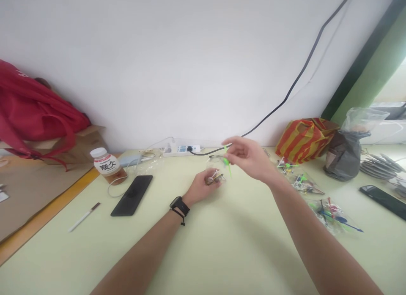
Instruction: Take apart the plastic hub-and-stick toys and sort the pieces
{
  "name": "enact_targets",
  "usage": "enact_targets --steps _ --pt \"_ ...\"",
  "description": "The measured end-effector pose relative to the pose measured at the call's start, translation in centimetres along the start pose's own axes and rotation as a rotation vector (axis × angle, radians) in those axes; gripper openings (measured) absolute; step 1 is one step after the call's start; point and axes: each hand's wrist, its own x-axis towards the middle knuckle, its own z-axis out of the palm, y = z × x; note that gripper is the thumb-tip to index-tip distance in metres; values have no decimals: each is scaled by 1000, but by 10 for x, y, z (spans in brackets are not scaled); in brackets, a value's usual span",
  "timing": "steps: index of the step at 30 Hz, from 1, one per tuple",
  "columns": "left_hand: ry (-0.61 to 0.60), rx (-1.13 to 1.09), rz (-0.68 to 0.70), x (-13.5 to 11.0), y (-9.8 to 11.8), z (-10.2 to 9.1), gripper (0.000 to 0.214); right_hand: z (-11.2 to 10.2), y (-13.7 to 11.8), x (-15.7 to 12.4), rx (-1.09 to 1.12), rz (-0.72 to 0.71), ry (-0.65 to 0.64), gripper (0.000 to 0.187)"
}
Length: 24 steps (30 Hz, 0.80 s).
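Green plastic stick (227,162) pinched between the right hand's (249,157) fingertips, raised above the pale table (222,244). Just below, the left hand (203,186) curls closed around a small clear bag (215,170). A black phone (132,195) lies further left.

Your right hand (249,157) pinches a green piece (226,161) above your left hand (203,186) (fist closed on small parts (213,178)), mid-table (222,244).
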Motion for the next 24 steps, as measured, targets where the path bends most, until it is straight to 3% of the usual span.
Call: enact_targets --steps 3,7,12,17,24 --pt "-31 4 -7 -1 -2 1 54 1 5 2 -26 22 245 21" --pt "-22 8 -4 -1 -2 2 53 17 22 5 -71 54 359 18" --pt "26 65 7 -1 0 1 45 39 30 5 -251 37 356 12" --pt "89 139 -15 1 -2 2 25 50 32 4 -161 161 309 14" --pt "7 52 31 -1 5 2 39 51 44 2 -529 220 209 10"
